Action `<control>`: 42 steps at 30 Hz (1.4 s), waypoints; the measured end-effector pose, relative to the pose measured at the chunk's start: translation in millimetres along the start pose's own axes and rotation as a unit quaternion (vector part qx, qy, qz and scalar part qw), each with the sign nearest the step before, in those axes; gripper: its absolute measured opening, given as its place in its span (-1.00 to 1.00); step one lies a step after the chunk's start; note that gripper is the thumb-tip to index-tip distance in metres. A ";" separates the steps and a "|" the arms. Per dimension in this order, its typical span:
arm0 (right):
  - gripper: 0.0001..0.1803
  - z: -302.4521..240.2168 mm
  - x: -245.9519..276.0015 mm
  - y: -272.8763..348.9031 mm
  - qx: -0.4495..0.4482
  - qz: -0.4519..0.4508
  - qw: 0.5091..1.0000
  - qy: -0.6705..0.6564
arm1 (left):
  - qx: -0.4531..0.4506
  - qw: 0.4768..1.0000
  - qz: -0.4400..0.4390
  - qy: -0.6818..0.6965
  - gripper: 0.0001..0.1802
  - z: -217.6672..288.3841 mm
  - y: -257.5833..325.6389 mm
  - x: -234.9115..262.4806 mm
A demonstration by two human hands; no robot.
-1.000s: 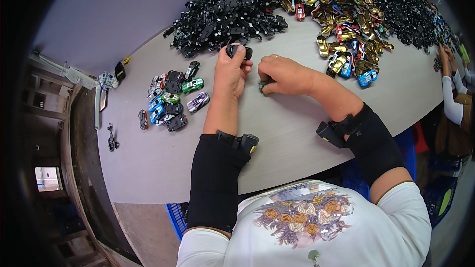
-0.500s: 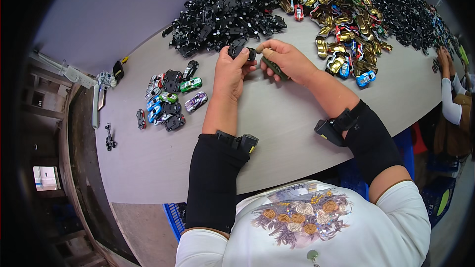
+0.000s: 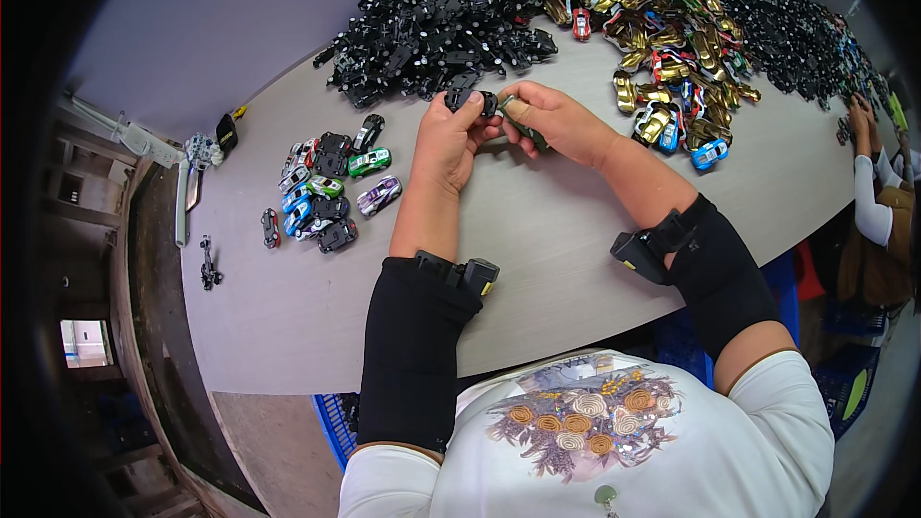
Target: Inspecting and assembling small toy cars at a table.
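Head view: both hands meet above the pale tabletop (image 3: 537, 230), just in front of the big heap of black chassis parts (image 3: 441, 24). The left hand (image 3: 451, 139) pinches a small black chassis piece (image 3: 468, 98) between thumb and fingertips, closed narrowly on it. The right hand (image 3: 561, 120) is curled round a dark greenish toy car body (image 3: 523, 125), mostly hidden by its fingers, with only a sliver showing near the thumb. The two pieces sit close together, touching or nearly so; which of the two cannot be told from here.

What could go wrong, as a judgement: the parts are small and held only by fingertips, so a slight misalignment as they are pressed together could make one twist out and drop to the tabletop, or slide into the black heap just beyond, where it would be hard to pick out. The right forearm lies near the mound of gold, red and blue car shells (image 3: 662, 48); a sweep of the elbow could scatter a few. The loose wrist device (image 3: 638, 254) on the right arm might also snag.

To the left a small group of finished toy cars (image 3: 331, 187) rests well apart from the hands. At the far right edge another person's sleeve (image 3: 868, 206) reaches onto the tabletop beside a second black pile (image 3: 787, 29)
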State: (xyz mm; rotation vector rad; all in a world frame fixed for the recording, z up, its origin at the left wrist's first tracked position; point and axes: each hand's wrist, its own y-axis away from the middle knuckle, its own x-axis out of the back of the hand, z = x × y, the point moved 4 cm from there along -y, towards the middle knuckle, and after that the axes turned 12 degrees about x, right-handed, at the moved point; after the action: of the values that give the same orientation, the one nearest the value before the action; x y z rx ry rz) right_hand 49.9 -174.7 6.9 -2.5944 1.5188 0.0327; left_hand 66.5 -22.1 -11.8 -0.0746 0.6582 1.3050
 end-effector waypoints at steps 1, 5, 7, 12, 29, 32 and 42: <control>-0.71 1.4 0.6 -0.3 0.000 0.000 1.000 0.000 | -0.003 1.000 -0.001 -0.001 -0.84 0.3 0.4 -0.6; -0.73 7.2 3.5 -1.0 0.013 -0.011 0.999 0.041 | -0.022 0.999 -0.006 -0.026 -0.80 -0.7 -0.6 -3.3; -0.73 6.8 2.8 -1.0 0.014 -0.010 0.999 0.049 | -0.033 0.999 0.002 -0.036 -0.76 0.7 0.1 -3.7; -0.74 4.0 0.2 -0.2 0.035 -0.001 0.999 0.036 | -0.050 0.998 -0.013 -0.032 -0.73 2.4 0.4 -3.3; -0.75 4.1 -1.3 -2.2 0.034 0.059 0.991 0.114 | -0.082 0.988 0.087 -0.092 -0.66 0.1 2.1 -7.3; -0.74 6.8 1.3 -4.9 0.113 0.066 0.964 0.231 | -0.093 0.987 0.083 -0.104 -0.64 2.0 3.7 -12.9; -0.79 0.2 19.4 -3.3 -0.013 0.125 0.984 0.129 | -0.048 0.996 0.045 -0.061 -0.73 -1.1 5.4 -17.8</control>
State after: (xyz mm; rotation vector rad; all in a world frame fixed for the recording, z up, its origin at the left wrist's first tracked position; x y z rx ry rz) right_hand 62.4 -189.9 5.4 -2.4873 1.9352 -0.2699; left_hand 59.2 -36.5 -2.3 -0.0426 0.4990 1.4155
